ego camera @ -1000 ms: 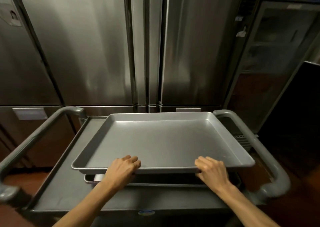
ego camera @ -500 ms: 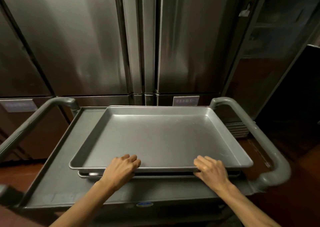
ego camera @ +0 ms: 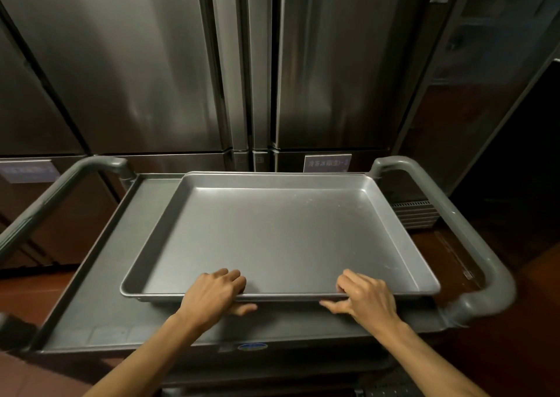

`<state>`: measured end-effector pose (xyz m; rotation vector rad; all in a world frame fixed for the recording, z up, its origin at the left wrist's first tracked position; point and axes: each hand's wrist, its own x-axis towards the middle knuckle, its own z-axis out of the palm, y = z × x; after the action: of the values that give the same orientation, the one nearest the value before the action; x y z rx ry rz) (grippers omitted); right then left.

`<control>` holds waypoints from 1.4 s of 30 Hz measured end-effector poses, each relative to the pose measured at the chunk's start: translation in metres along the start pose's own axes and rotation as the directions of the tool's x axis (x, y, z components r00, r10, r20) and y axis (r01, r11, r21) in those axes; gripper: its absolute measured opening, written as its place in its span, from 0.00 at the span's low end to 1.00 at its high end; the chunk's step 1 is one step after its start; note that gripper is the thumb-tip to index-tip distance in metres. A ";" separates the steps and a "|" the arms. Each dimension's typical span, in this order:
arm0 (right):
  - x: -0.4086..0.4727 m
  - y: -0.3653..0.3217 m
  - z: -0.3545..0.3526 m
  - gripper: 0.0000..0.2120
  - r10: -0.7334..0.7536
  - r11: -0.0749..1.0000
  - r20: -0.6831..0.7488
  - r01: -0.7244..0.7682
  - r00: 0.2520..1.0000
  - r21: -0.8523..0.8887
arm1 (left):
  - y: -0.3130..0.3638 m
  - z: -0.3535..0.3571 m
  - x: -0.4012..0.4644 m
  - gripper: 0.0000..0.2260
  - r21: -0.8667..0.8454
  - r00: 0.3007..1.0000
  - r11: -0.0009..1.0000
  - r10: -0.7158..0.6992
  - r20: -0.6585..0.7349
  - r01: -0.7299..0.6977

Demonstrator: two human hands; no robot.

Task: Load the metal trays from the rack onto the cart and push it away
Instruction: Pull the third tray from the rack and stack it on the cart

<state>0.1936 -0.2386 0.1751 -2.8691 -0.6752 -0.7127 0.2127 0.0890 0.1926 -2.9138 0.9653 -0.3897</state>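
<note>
A large empty metal tray lies on the grey cart's top shelf, stacked on another tray whose edge barely shows beneath its near rim. My left hand grips the tray's near rim left of centre, fingers over the lip and thumb below. My right hand holds the same rim right of centre in the same way. The rack is out of view.
The cart has grey tubular handles on the left and right. Tall stainless steel refrigerator doors stand right behind the cart. A dark cabinet is at the right. Reddish-brown floor shows around the cart.
The tray has come down from above the lower tray and now rests nested on it. Both hands kept their hold on the near rim.
</note>
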 end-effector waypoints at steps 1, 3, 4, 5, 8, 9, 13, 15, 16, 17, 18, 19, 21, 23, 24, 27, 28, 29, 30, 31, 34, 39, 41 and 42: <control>0.000 0.000 0.001 0.23 -0.004 1.000 0.010 0.004 1.000 0.000 | 0.000 0.000 -0.001 0.24 0.004 1.000 1.000 -0.003 0.000 0.003; -0.001 0.000 0.001 0.22 0.001 1.000 0.030 -0.001 1.000 0.008 | 0.000 0.000 0.000 0.23 0.023 1.000 1.000 0.004 0.003 -0.004; -0.001 0.000 0.000 0.21 0.002 1.000 0.038 -0.003 0.999 0.016 | 0.001 0.000 0.001 0.22 0.030 1.000 0.999 0.011 0.006 -0.011; -0.001 -0.001 0.000 0.21 0.000 1.000 0.043 -0.001 0.999 0.020 | 0.002 -0.001 0.000 0.21 0.038 1.000 0.999 0.014 0.008 -0.014; -0.002 -0.001 -0.003 0.19 -0.002 0.999 0.062 -0.001 0.998 0.040 | 0.004 -0.003 0.000 0.18 0.057 1.000 0.998 0.015 0.019 -0.016; -0.003 -0.001 -0.004 0.17 0.001 0.998 0.077 -0.005 0.997 0.057 | 0.004 -0.003 0.000 0.18 0.059 1.000 0.998 0.017 0.018 -0.018; -0.003 -0.001 -0.010 0.10 -0.041 0.998 0.189 0.030 0.981 0.057 | 0.005 -0.008 0.000 0.15 0.075 0.998 0.995 0.064 0.028 -0.066; 0.003 0.000 -0.013 0.09 -0.069 0.997 0.223 0.058 0.972 0.056 | 0.005 -0.012 0.002 0.15 0.089 0.994 0.990 0.103 0.032 -0.105; 0.005 0.000 -0.014 0.09 -0.080 0.996 0.237 0.067 0.968 0.060 | 0.005 -0.014 0.003 0.15 0.091 0.993 0.989 0.117 0.035 -0.119; 0.008 0.001 -0.015 0.09 -0.091 0.995 0.242 0.078 0.966 0.065 | 0.004 -0.016 0.004 0.15 0.088 0.992 0.988 0.123 0.034 -0.126; 0.012 0.002 -0.016 0.09 -0.100 0.994 0.237 0.085 0.966 0.070 | 0.003 -0.017 0.006 0.15 0.084 0.992 0.988 0.125 0.029 -0.127; 0.014 0.002 -0.018 0.09 -0.099 0.994 0.233 0.084 0.967 0.074 | 0.002 -0.018 0.007 0.15 0.078 0.992 0.989 0.123 0.026 -0.125; 0.018 0.003 -0.018 0.09 -0.093 0.994 0.233 0.076 0.968 0.080 | 0.001 -0.019 0.010 0.14 0.077 0.992 0.989 0.122 0.028 -0.124; 0.019 0.005 -0.016 0.10 -0.079 0.995 0.237 0.062 0.968 0.079 | 0.001 -0.018 0.012 0.14 0.088 0.992 0.988 0.124 0.035 -0.127; 0.018 0.006 -0.016 0.10 -0.070 0.995 0.250 0.051 0.966 0.084 | 0.001 -0.017 0.012 0.14 0.089 0.991 0.987 0.128 0.042 -0.131; 0.017 0.008 -0.012 0.09 -0.066 0.991 0.263 0.032 0.962 0.131 | -0.002 -0.011 0.013 0.15 0.083 0.989 0.986 0.143 0.045 -0.146; 0.018 0.009 -0.013 0.09 -0.063 0.986 0.268 0.019 0.961 0.163 | -0.003 -0.009 0.013 0.15 0.077 0.989 0.986 0.144 0.042 -0.147; 0.018 0.011 -0.013 0.09 -0.060 0.979 0.275 0.003 0.959 0.206 | -0.003 -0.008 0.013 0.15 0.071 0.988 0.986 0.147 0.039 -0.149; 0.019 0.012 -0.013 0.10 -0.065 0.971 0.282 -0.004 0.957 0.240 | -0.004 -0.005 0.013 0.15 0.066 0.988 0.986 0.149 0.032 -0.151; 0.020 0.013 -0.012 0.11 -0.079 0.965 0.295 -0.001 0.952 0.261 | -0.005 -0.003 0.012 0.16 0.057 0.989 0.988 0.145 0.021 -0.146; 0.014 0.015 -0.006 0.18 -0.080 0.951 0.344 -0.032 0.935 0.308 | -0.002 0.004 0.007 0.23 -0.038 0.996 0.996 0.084 0.005 -0.084; 0.002 0.013 0.010 0.25 -0.043 0.963 0.432 -0.079 0.901 0.259 | -0.001 0.002 0.005 0.20 -0.115 1.000 0.993 0.001 0.029 0.002; -0.002 0.009 0.015 0.22 -0.037 0.977 0.444 -0.060 0.895 0.203 | 0.003 0.004 0.005 0.17 -0.118 0.997 0.993 0.011 0.076 -0.002; -0.003 0.007 0.017 0.18 -0.037 0.982 0.417 -0.044 0.908 0.182 | 0.005 0.008 0.003 0.16 -0.116 0.992 0.993 0.006 0.124 0.008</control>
<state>0.2010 -0.2429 0.1588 -2.8593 -0.7361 -0.0139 0.2140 0.0823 0.1854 -2.9986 1.0008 -0.1550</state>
